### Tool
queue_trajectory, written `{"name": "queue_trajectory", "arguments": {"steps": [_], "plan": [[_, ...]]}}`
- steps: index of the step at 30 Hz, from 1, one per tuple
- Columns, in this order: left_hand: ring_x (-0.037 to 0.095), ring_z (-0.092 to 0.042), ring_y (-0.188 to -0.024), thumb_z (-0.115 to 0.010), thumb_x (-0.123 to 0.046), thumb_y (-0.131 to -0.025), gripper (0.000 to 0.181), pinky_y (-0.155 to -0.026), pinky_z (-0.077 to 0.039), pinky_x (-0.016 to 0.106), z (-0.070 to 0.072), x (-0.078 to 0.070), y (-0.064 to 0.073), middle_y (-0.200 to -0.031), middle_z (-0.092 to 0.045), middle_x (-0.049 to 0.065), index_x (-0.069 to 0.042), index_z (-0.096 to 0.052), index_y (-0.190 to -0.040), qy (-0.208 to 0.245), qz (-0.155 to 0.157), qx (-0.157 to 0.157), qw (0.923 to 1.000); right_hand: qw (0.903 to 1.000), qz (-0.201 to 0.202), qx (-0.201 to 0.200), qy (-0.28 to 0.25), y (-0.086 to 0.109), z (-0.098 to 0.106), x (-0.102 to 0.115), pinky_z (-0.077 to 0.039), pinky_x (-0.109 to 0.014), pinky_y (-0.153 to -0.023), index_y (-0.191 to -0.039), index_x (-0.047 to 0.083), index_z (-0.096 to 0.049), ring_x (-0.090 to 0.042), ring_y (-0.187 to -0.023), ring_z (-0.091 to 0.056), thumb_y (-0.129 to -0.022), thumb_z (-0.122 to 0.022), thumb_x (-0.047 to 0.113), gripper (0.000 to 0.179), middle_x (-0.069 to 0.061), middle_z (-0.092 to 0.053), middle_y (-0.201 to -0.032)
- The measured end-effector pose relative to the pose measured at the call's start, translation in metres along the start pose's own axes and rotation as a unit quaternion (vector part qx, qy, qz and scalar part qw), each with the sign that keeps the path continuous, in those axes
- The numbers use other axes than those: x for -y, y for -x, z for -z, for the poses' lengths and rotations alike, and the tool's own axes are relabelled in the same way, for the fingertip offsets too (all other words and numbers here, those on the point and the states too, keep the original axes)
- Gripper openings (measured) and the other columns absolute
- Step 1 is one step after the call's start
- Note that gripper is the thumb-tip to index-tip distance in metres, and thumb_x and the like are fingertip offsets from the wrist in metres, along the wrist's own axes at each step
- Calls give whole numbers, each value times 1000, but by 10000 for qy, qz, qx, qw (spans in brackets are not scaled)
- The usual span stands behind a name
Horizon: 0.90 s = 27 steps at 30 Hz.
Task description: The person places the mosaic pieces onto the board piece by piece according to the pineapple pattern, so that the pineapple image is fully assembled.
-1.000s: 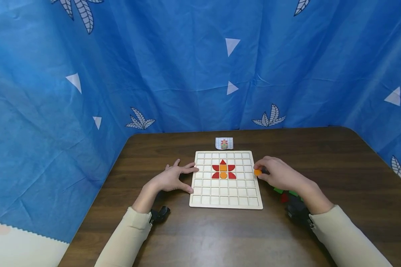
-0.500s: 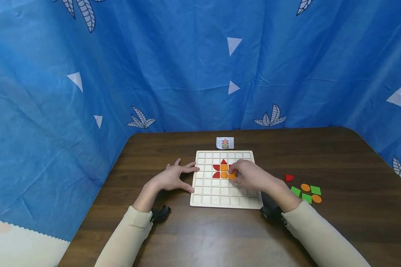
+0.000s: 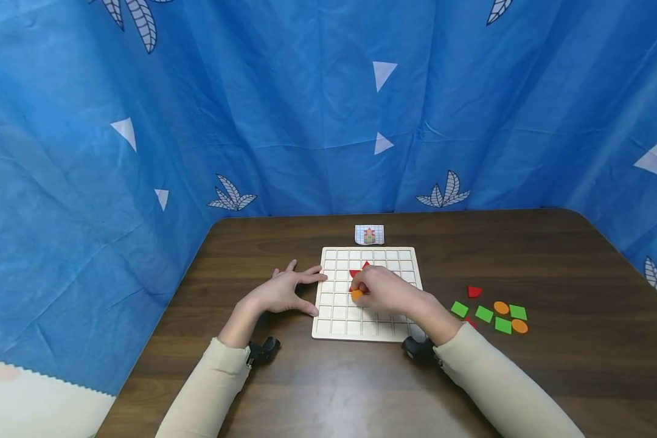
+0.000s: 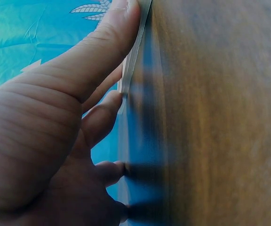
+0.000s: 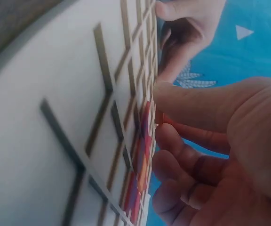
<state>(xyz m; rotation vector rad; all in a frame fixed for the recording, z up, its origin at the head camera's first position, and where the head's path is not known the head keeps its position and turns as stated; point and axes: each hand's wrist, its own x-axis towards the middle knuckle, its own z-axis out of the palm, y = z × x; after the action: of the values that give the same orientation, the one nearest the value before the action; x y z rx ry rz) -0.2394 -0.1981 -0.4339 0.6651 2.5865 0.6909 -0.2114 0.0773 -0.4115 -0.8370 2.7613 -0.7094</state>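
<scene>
A white gridded board (image 3: 339,328) lies on the table, with red pieces (image 3: 354,274) in its upper middle, partly covered by my right hand (image 3: 391,292). That hand pinches an orange round piece (image 3: 357,295) between thumb and fingers, low over the grid. In the right wrist view, the thumb (image 5: 192,106) faces the curled fingers, with a thin orange edge between them. My left hand (image 3: 279,293) rests at the board's left side, fingers spread. Its thumb (image 4: 112,37) and fingertips touch the board's edge in the left wrist view.
Loose pieces lie right of the board: several green squares (image 3: 502,325), two orange discs (image 3: 501,308) and red pieces (image 3: 474,292). A small printed pattern card (image 3: 369,235) sits behind the board. Blue curtain (image 3: 317,121) hangs behind the brown table (image 3: 328,389).
My right hand has carried the orange round piece leftward from the board's right edge to the grid's middle, uncovering the loose pieces. The left hand has stayed in place.
</scene>
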Motion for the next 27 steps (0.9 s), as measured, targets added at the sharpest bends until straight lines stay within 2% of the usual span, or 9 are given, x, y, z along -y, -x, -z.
{"name": "queue_trajectory", "arguments": {"steps": [7, 17, 22, 27], "plan": [[46, 2, -159, -86, -49, -78, 83, -119, 3, 77, 1, -1, 0, -169, -29, -10, -37, -52, -152, 1, 3, 15, 10000, 9999, 72, -2, 147, -3, -7, 2, -43, -30, -69, -97, 13, -74, -12, -73, -52, -90, -77, 8, 9, 6, -60, -80], [47, 4, -159, -86, -49, -78, 83, -119, 4, 77, 1, -1, 0, -170, -28, -9, -36, -51, -152, 54, -54, 65, 9999, 10000, -6, -11, 57, 3, -9, 2, -52, -35, -83, -106, 12, -77, -12, -84, -59, -93, -72, 7, 15, 4, -70, -95], [48, 4, -159, -86, -49, -78, 83, -119, 3, 77, 1, -1, 0, -170, -28, -9, -36, -51, -152, 32, -32, 52, 10000, 9998, 32, -190, 84, 19, -4, -5, -54, -37, -86, -108, 9, -78, -15, -90, -61, -89, -72, 5, 20, 0, -73, -102], [47, 4, -159, -86, -49, -78, 84, -119, 4, 76, 2, -1, 1, -170, -28, -9, -36, -51, -153, 27, -7, 43, 10000, 9995, -220, -212, 84, 44, 5, -16, -55, -35, -84, -113, 9, -77, -16, -92, -61, -88, -81, 12, 26, -1, -73, -104]]}}
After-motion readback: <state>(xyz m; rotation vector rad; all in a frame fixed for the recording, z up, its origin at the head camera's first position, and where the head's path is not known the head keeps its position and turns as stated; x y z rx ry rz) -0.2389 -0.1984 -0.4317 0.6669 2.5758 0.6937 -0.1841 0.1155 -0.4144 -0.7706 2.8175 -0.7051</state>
